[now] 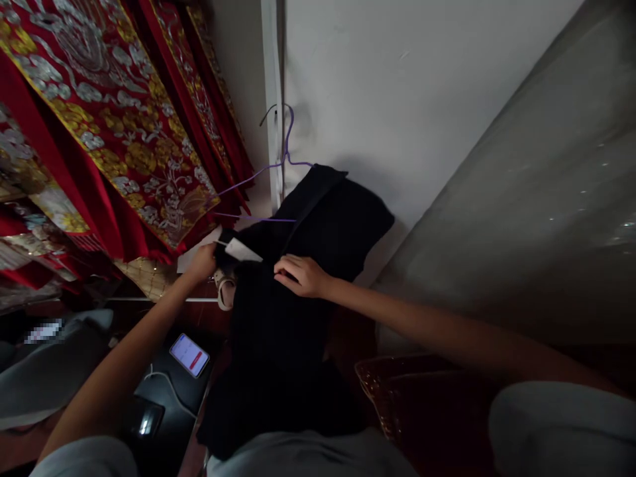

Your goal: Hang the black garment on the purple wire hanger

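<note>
A black garment [298,278] hangs from a purple wire hanger [284,156] hooked high on the white wall. My left hand [203,262] is closed on the garment's left edge, beside a white tag [242,251]. My right hand [301,275] rests on the dark cloth at its middle, fingers curled and pressing the fabric. The garment's lower part drapes down toward my lap.
Red and gold embroidered cloth [114,126] hangs at the left. A lit phone [189,354] with a white cable lies on a dark surface below. A sandal [224,289] shows under my left hand. A grey curtain-like sheet [521,212] fills the right.
</note>
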Demonstrator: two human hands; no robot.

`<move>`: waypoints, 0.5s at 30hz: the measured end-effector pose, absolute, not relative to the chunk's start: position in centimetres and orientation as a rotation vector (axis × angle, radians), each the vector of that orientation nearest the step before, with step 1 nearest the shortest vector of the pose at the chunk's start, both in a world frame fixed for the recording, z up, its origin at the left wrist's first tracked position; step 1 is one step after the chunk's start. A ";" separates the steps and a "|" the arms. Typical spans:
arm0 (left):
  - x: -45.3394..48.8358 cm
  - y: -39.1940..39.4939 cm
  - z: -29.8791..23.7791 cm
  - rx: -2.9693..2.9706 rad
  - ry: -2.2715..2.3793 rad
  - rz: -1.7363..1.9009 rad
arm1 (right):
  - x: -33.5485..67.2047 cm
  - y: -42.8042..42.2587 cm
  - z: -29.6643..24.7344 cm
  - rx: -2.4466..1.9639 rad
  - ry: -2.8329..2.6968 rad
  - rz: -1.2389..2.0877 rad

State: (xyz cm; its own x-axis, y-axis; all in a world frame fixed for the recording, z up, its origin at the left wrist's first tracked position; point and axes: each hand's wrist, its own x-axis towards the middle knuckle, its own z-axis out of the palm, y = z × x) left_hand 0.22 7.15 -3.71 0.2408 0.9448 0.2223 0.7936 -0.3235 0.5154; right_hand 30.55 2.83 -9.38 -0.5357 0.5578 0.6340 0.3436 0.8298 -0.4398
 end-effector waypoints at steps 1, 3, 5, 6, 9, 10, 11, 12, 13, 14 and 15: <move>0.6 6.4 -3.7 2.237 1.569 0.721 | 29.9 3.0 -8.9 -0.761 -2.063 0.476; 1.5 5.0 -3.2 2.223 1.454 0.870 | 28.2 3.4 -7.7 -0.974 -1.742 0.841; 2.8 3.6 -2.1 2.140 1.313 1.164 | 26.5 3.5 -6.4 -1.060 -1.468 1.276; 3.6 2.9 -1.5 2.081 1.247 1.320 | 25.8 3.2 -5.7 -1.032 -1.386 1.494; 5.9 1.1 0.5 2.045 1.107 1.543 | 24.6 1.5 -3.5 -0.757 -1.249 1.930; 6.5 0.7 1.1 2.096 1.063 1.541 | 24.4 0.7 -2.7 -0.668 -1.207 1.985; 7.1 0.4 1.6 2.156 1.020 1.523 | 24.4 -0.2 -1.9 -0.605 -1.177 2.010; 7.5 0.2 2.0 2.202 0.979 1.496 | 24.5 -0.9 -1.1 -0.571 -1.165 2.026; 7.7 0.1 2.1 2.216 0.938 1.456 | 24.7 -1.6 -0.4 -0.565 -1.168 2.042; 7.8 0.0 2.0 2.186 0.893 1.393 | 24.9 -2.1 0.3 -0.579 -1.178 2.059; 7.8 0.0 1.6 2.122 0.841 1.298 | 25.1 -2.5 0.8 -0.603 -1.181 2.069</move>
